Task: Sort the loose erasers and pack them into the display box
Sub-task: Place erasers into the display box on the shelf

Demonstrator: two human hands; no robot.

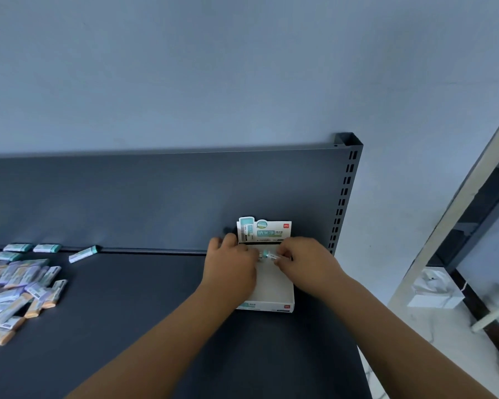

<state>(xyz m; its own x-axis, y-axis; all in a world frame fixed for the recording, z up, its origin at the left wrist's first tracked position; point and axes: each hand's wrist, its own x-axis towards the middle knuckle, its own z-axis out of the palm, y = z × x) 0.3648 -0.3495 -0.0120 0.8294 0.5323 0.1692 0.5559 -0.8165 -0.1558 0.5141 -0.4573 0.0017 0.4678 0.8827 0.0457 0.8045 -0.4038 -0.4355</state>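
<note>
A white cardboard display box (272,306) with a low front wall lies on the dark grey metal shelf (144,298), a little right of the frame's centre. Its printed teal-and-white header card (264,229) stands upright against the shelf's dark grey back panel (156,197). Both hands reach over the far end of the box, just below the card. The right hand (306,263) holds a small teal-and-white wrapped eraser (269,256) above the box's pale floor, its grip clamped on the eraser's right end between thumb and fingers. The left hand (231,263) lies over the box's left wall with its fingers curved toward the eraser's left end. I cannot tell whether its grip is apart or clamped on anything, since the back of the hand hides the fingertips. At the left edge of the frame, well apart from the box, lies a loose heap of wrapped erasers (18,295) in lilac and orange tones, overlapping one another. Above the heap, along the foot of the back panel, several teal erasers (46,248) lie singly, one of them (84,254) tilted. A slotted dark upright post (343,197) closes the panel on the right, against a pale blue-grey wall (242,67). At the right edge of the frame, a white boxy object (435,292) sits on a pale floor.
</note>
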